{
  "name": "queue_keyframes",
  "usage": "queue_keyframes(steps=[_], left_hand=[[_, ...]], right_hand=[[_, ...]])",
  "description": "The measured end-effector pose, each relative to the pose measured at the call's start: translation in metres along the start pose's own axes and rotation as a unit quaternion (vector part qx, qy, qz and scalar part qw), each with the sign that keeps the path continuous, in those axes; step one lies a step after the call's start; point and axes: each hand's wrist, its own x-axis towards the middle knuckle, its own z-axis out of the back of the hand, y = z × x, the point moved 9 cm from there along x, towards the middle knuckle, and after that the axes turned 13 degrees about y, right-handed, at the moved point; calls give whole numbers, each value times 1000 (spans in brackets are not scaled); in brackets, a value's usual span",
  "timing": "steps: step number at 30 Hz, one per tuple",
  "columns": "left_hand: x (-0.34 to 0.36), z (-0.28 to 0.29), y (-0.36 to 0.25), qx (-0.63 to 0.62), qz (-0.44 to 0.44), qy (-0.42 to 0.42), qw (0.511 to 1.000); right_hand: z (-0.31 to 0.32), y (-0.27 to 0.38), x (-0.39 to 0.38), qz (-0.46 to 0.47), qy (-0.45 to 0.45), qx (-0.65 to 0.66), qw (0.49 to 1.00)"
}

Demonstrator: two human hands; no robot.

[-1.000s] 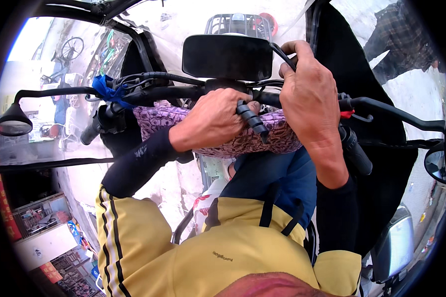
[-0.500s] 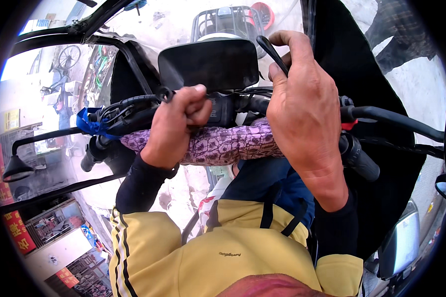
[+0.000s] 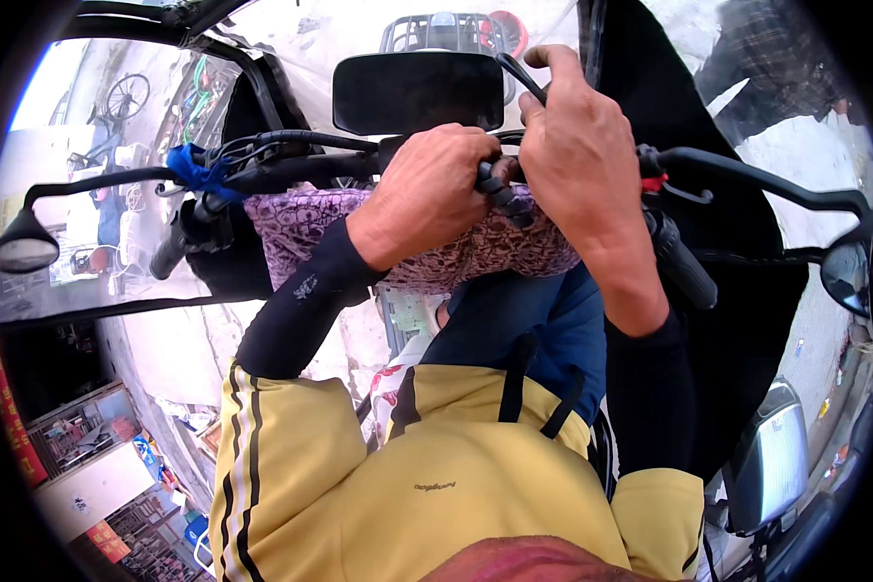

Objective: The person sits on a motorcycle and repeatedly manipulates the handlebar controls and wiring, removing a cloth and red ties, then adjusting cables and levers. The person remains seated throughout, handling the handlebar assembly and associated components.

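Observation:
My left hand (image 3: 427, 189) is closed around a short black ribbed piece (image 3: 504, 206) at the middle of the handlebar (image 3: 281, 173), over a purple patterned cloth (image 3: 296, 242). My right hand (image 3: 577, 165) grips a thin black cable or rod (image 3: 519, 73) that sticks up between thumb and fingers, just right of a black rectangular panel (image 3: 417, 92). What the far ends of both held pieces attach to is hidden by my hands. A blue cloth or plastic strip (image 3: 199, 173) is tied on the left bar, near the left grip (image 3: 170, 252).
Round mirrors (image 3: 24, 247) on curved stalks flank the handlebar, with a right grip (image 3: 689, 272). Dark covers (image 3: 718, 349) and a clear windshield surround the bars. Beyond are a metal rack (image 3: 436, 31), a red basin (image 3: 507, 29), a bicycle and someone in dark clothing (image 3: 757, 68).
My left hand went left with a dark piece half a second ago and has come back right to the middle. My right hand still grips the thin black piece. The view has shifted slightly.

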Motion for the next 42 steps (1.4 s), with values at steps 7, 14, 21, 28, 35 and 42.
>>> queue_keyframes(steps=[7, 14, 21, 28, 35, 42], left_hand=[[-26, 10, -28, 7, -38, -59, 997], [-35, 23, 18, -145, -33, -49, 988], [-6, 1, 4, -157, 55, 77, 983], [5, -2, 28, -172, -24, 9, 985], [20, 20, 8, 126, 38, -23, 991], [33, 24, -3, 197, -104, -99, 970]], right_hand=[[28, 22, -33, 149, -92, 42, 984], [60, 20, -144, 215, -175, 20, 961], [116, -24, -172, 69, -244, -159, 954], [86, -75, -155, -29, -176, -193, 965], [86, -78, -154, -31, -175, -181, 967], [85, -85, -143, -66, -155, -198, 966]])
